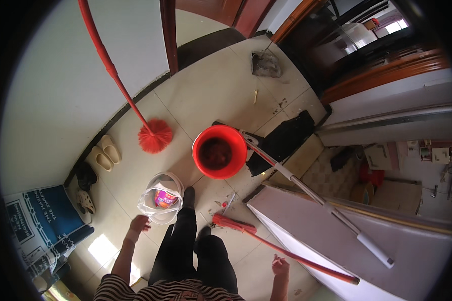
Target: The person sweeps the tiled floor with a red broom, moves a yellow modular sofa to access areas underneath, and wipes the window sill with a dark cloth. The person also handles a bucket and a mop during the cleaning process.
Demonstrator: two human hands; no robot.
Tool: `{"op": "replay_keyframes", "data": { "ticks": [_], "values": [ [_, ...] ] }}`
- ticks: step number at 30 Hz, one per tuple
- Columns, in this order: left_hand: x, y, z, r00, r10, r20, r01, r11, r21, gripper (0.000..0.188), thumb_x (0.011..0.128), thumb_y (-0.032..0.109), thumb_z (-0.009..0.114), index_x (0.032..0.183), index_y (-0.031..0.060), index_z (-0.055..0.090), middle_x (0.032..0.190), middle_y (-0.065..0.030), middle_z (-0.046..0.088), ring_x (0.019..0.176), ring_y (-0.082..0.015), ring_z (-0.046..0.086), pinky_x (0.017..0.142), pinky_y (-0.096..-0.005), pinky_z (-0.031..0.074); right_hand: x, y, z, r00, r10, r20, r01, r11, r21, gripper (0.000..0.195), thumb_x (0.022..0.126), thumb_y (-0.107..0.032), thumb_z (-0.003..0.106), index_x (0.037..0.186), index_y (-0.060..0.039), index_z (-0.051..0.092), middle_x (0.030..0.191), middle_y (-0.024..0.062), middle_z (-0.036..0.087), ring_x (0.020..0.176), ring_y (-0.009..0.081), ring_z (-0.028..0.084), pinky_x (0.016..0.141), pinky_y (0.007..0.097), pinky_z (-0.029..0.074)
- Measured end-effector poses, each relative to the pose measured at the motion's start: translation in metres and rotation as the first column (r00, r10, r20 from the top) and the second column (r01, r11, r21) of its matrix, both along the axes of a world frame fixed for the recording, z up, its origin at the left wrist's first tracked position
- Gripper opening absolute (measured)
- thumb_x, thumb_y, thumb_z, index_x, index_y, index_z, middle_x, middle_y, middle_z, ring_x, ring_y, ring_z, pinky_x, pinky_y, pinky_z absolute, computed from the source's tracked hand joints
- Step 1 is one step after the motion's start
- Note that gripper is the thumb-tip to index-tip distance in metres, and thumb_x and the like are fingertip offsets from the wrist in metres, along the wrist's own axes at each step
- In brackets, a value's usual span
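My left hand (pixel 138 224) is beside a pale plastic bucket (pixel 162 219) lined with a white plastic bag (pixel 147 205). Its fingers are loosely curled, and no held thing shows in them. A purple printed package (pixel 165 198) lies inside the bag. My right hand (pixel 280 265) holds nothing, its fingers partly spread, just below the red handle of a broom (pixel 263 240). The red broom head (pixel 234 223) rests on the tiles near my feet, beside scattered litter (pixel 223 204). Ahead of me stands a red bucket (pixel 242 161) with a dark interior.
A red round-headed brush (pixel 154 137) leans on the left wall near cream clogs (pixel 102 158). A flat mop's pole (pixel 310 193) leans across the low wall on the right. Beyond the red bucket lie a black mat (pixel 282 141) and a dustpan with a plastic bag (pixel 265 64).
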State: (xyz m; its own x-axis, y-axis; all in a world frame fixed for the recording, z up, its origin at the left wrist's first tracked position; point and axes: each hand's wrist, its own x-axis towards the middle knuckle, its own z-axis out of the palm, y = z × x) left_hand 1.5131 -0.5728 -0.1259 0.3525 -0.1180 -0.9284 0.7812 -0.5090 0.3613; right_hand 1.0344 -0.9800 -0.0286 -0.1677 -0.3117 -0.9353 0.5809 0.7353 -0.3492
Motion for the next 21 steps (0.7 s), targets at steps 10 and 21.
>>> {"op": "replay_keyframes", "data": {
  "ticks": [10,21],
  "values": [
    [-0.003,-0.094,-0.075,0.984,-0.038,-0.174,0.002,0.980,-0.200,0.016,0.082,0.018,0.055,0.092,0.0061,0.054,0.079,-0.0072,0.060,0.061,-0.0200,0.063,0.051,-0.0286,0.052,0.171,-0.010,-0.055,0.326,0.931,-0.163,-0.933,0.344,0.104,0.026,0.085,-0.029,0.055,0.096,-0.0054,0.053,0.070,0.0092,0.060,0.057,0.0141,0.058,0.046,0.0267,0.051],
    [-0.087,-0.221,-0.112,0.964,0.094,-0.248,-0.182,0.914,-0.362,0.018,0.086,0.018,0.055,0.098,0.0047,0.056,0.094,-0.0056,0.060,0.078,-0.0170,0.063,0.066,-0.0256,0.051,0.391,-0.118,-0.257,-0.565,0.504,-0.654,-0.714,-0.696,0.080,0.042,0.080,-0.027,0.057,0.117,-0.0078,0.052,0.089,0.0157,0.062,0.079,0.0255,0.062,0.069,0.0348,0.048]
  ]
}}
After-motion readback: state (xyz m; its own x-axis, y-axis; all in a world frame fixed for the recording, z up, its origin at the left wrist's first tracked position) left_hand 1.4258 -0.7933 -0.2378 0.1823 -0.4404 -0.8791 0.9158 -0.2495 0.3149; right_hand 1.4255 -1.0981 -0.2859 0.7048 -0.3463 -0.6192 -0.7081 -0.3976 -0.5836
